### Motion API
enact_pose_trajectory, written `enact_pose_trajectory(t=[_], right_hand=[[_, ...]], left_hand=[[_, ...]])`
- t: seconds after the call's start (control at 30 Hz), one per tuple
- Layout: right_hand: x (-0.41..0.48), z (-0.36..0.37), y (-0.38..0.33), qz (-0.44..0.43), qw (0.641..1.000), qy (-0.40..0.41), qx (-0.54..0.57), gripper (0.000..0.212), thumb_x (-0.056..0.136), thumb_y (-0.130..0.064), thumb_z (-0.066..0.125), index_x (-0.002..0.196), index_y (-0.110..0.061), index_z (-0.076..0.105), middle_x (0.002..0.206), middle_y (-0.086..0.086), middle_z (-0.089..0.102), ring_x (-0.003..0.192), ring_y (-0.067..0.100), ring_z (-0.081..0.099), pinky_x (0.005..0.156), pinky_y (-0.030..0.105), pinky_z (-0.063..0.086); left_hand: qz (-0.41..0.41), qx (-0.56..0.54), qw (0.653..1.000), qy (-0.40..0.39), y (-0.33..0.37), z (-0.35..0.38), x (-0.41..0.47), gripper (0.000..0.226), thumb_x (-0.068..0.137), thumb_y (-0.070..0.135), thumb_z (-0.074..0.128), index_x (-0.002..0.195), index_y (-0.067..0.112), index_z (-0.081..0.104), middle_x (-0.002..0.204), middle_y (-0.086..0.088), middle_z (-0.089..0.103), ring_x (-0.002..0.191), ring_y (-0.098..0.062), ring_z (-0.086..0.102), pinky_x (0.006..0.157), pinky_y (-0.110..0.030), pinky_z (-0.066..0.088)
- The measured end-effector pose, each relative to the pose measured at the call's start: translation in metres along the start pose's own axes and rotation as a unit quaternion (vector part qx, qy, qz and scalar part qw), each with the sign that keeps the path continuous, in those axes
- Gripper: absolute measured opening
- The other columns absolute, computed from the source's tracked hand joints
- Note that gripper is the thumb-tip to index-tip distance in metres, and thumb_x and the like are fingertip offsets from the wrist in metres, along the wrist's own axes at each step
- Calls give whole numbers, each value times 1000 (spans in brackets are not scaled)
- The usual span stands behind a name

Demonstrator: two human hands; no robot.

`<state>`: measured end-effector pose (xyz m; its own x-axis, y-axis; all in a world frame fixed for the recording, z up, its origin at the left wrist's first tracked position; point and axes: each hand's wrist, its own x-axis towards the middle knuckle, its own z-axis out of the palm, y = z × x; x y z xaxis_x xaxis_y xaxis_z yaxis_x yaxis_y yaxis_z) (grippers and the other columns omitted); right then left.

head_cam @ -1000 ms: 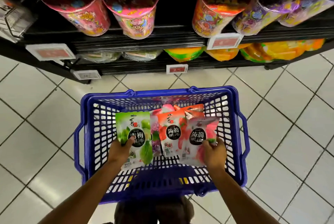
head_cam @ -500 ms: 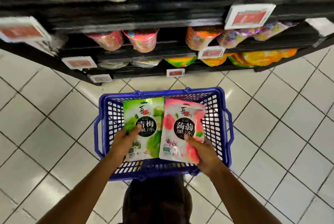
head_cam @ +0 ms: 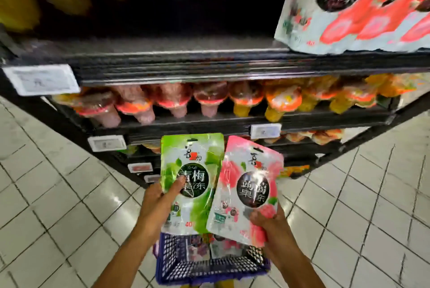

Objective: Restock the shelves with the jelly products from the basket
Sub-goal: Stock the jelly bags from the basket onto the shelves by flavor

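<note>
Hands both loaded: left hand (head_cam: 160, 204) pinches the green jelly pouch (head_cam: 197, 166) by its lower left edge, thumb across the front; right hand (head_cam: 271, 226) grips the pink jelly pouch (head_cam: 249, 171) at its bottom right corner. Pouches sit side by side, pink one tilted toward 1 o'clock and overlapping the green one's right edge, both held above the blue basket (head_cam: 167, 255) at 6 o'clock, which holds more pouches. Target looks like the top shelf (head_cam: 181, 55): matching pink pouches (head_cam: 360, 13) stand at 1 o'clock, dark gap at 12. Risks, my read: each pouch is held low by one corner, glossy film, weight above the grip, so either can pivot or slip on the reach up; a drop lands in the basket or on the tiled floor (head_cam: 58, 194). Overlap means moving one hand first could drag the other pouch. No matching green facing visible, view is blurred, so the green one may get misplaced. Lifting past the shelf lip could clip the jelly cups (head_cam: 209, 99) below it.
</note>
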<state>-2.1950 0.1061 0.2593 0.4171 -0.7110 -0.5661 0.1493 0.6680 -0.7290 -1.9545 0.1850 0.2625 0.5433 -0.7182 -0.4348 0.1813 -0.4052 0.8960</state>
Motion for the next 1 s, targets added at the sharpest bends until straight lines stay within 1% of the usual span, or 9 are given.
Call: enact_pose_trajectory(t=[0.07,0.13,0.2,0.3,0.43,0.6,0.8,0.9,1.0], right_hand=[[-24,19,-38,-52,999,3,-10,67,56,4,79,118,-11,60,108,22,71,91,41,70,70,57,57],[-43,36,-70,-109,994,16,-29,69,53,4,78,118,-9,60,103,15,74,86,27,74,62,32,59],[-64,54,-100,-158,986,22,-48,67,51,2,80,115,-5,63,98,14,75,81,23,74,60,26,57],[-85,76,-134,-216,974,35,-61,59,49,-7,84,106,-9,67,91,11,76,75,21,74,59,31,58],[-107,105,-171,-274,959,9,-63,54,52,-13,90,102,-21,72,101,15,74,88,29,73,75,46,59],[-131,118,-191,-303,949,-41,-70,60,53,-29,95,107,-28,70,106,12,74,90,31,73,65,43,59],[-141,106,-199,-302,948,-15,-102,67,47,-39,96,107,-25,69,109,12,73,99,33,71,80,48,58],[-148,101,-211,-296,950,-19,-92,69,49,-41,95,110,-21,66,108,13,73,96,34,71,77,53,57],[-152,96,-228,-309,945,-29,-100,62,55,-33,91,110,-21,66,108,12,73,100,32,70,80,45,59]], left_hand=[[39,-9,999,0,43,-2,-13,51,65,73,68,104,38,71,111,8,72,107,-9,65,97,-39,48],[95,-5,995,-6,82,-1,-26,32,73,66,70,99,48,70,103,19,73,97,4,66,87,-30,50],[135,-4,991,-11,120,-3,-42,23,73,60,67,96,57,67,98,30,71,90,14,64,78,-20,47],[195,-9,981,-22,170,-10,-62,24,75,60,67,99,57,66,102,29,70,93,12,64,77,-18,47],[238,-24,971,-24,226,-21,-89,17,78,58,62,94,65,63,96,48,60,89,26,56,71,-8,43],[261,-47,964,-29,247,-33,-105,33,82,50,64,109,32,68,105,20,73,99,4,66,75,-10,49],[233,-64,970,-5,250,-31,-107,35,75,55,69,100,30,72,99,5,76,93,-12,71,81,-32,54],[231,-65,971,1,257,-23,-109,32,68,60,69,89,37,73,91,9,77,83,-7,72,67,-23,54],[233,-72,970,3,266,-14,-111,23,70,57,69,86,40,73,90,8,77,82,-9,73,65,-24,54]])
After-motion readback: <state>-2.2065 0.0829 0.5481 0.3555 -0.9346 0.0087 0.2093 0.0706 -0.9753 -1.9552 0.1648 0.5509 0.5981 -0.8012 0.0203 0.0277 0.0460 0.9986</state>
